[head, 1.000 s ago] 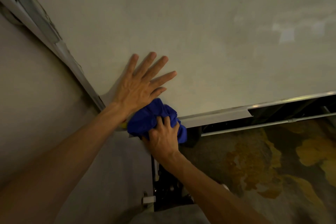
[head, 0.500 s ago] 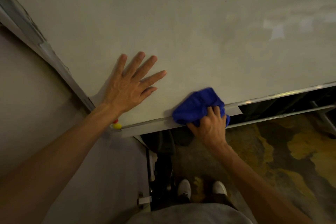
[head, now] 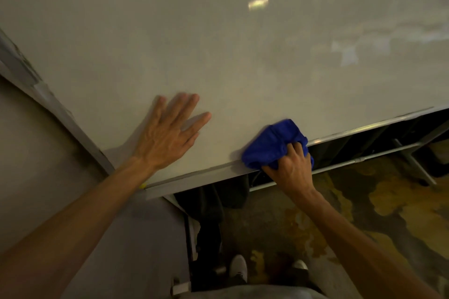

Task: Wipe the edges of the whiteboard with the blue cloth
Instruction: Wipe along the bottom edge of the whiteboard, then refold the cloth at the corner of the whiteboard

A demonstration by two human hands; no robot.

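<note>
The whiteboard [head: 243, 56] fills the upper view, its grey metal bottom edge [head: 199, 176] running from lower left up to the right. My right hand [head: 290, 168] grips a bunched blue cloth [head: 272, 143] and presses it on that bottom edge, right of centre. My left hand [head: 170, 133] lies flat on the board surface with fingers spread, near the lower left corner. The board's left edge [head: 48, 102] slants down to that corner.
A small yellow object [head: 142, 186] peeks out by the corner, beside my left forearm. Below the board are a metal bar [head: 364, 160], a dark stand [head: 209, 226], a mottled brown floor [head: 364, 213] and my shoes [head: 239, 268]. A grey wall [head: 36, 165] lies left.
My right hand has slid the blue cloth along the bottom edge to the right, away from the lower left corner. My left hand stays flat on the board.
</note>
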